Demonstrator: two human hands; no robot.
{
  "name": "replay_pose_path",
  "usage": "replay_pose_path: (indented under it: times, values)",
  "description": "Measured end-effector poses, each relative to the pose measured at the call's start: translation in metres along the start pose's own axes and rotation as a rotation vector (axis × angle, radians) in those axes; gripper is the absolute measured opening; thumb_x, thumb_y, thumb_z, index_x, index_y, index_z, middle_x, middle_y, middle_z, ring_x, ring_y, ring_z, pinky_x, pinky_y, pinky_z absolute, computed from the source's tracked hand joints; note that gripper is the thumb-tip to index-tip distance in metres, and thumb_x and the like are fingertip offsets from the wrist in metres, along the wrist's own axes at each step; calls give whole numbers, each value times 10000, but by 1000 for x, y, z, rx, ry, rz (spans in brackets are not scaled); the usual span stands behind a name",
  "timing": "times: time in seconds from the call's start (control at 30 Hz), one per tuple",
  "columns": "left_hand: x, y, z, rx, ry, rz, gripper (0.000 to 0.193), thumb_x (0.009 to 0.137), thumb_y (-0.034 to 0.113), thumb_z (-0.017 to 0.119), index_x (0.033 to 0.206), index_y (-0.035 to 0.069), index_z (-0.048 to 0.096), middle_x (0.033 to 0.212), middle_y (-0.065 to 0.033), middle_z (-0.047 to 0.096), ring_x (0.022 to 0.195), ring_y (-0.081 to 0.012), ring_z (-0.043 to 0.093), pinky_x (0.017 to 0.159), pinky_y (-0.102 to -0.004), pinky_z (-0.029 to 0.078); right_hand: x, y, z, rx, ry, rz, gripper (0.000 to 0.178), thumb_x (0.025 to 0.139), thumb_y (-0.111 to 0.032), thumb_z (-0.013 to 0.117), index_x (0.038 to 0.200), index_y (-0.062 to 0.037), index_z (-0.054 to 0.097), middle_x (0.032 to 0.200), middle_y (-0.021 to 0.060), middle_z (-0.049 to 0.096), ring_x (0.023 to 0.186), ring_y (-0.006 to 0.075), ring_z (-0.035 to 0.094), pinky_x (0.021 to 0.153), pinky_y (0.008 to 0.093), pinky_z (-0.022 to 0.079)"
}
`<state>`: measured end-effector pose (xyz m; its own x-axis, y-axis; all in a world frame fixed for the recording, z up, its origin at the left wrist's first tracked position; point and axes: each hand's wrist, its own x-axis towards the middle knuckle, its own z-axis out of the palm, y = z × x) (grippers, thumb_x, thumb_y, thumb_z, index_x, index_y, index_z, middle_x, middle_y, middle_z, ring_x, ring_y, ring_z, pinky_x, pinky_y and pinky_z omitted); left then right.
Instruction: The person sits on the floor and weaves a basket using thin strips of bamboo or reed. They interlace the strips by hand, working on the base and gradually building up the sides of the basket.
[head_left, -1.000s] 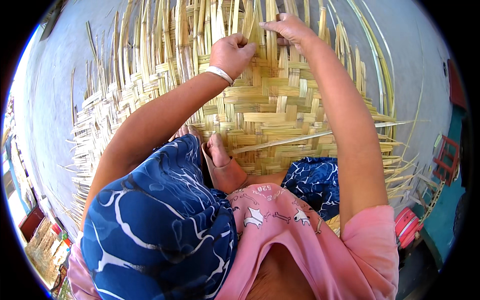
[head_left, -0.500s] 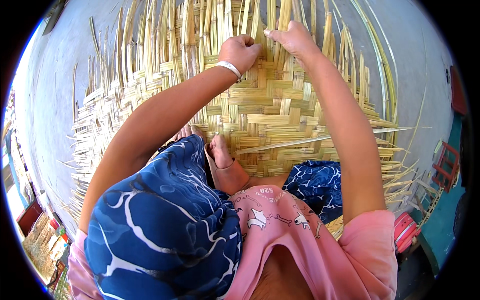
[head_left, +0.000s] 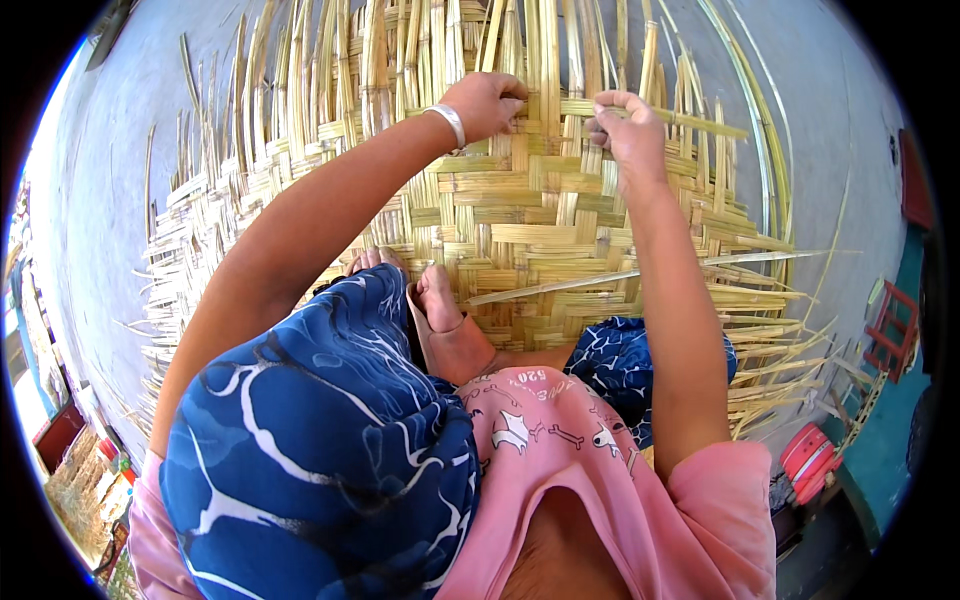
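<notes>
A partly woven mat of flat yellow-green bamboo strips (head_left: 540,207) spreads over the floor before me, with loose upright ends fanning out at its far edge. My left hand (head_left: 487,106) is closed at the far part of the weave, its curled fingers pinching at a strip there; the fingertips are partly hidden. To its right, my right hand (head_left: 628,132) has thumb and fingers on a crosswise bamboo strip (head_left: 705,125), whose free end sticks out to the right. Between the hands this strip lies among the upright ones.
My bare foot (head_left: 437,300) rests on the mat's near part. One loose thin strip (head_left: 560,287) lies slantwise across the weave. Long thin strips (head_left: 765,130) lie on the grey floor (head_left: 840,190) at right. A small reddish chair (head_left: 890,330) stands farther right, near a pink-red object (head_left: 808,462).
My right hand has come down and toward me from the upright strips, onto a crosswise strip now showing to the right. My left hand stays nearly in place.
</notes>
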<state>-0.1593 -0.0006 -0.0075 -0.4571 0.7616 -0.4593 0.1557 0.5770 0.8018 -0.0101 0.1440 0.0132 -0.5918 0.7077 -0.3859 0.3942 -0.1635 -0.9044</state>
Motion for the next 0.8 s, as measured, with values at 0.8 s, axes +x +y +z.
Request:
replay_pose_path:
  times: [0.8]
  values:
    - [-57,-28,2,1092,267,412,505,839,127,536,1331,220,471,1262,-63,448,1211,-237,404,965,-432,341,-20,18,14,-607,325,-272,207,806,-189,575,945,-75,676,841,127,679,749,290,635,723,373,489]
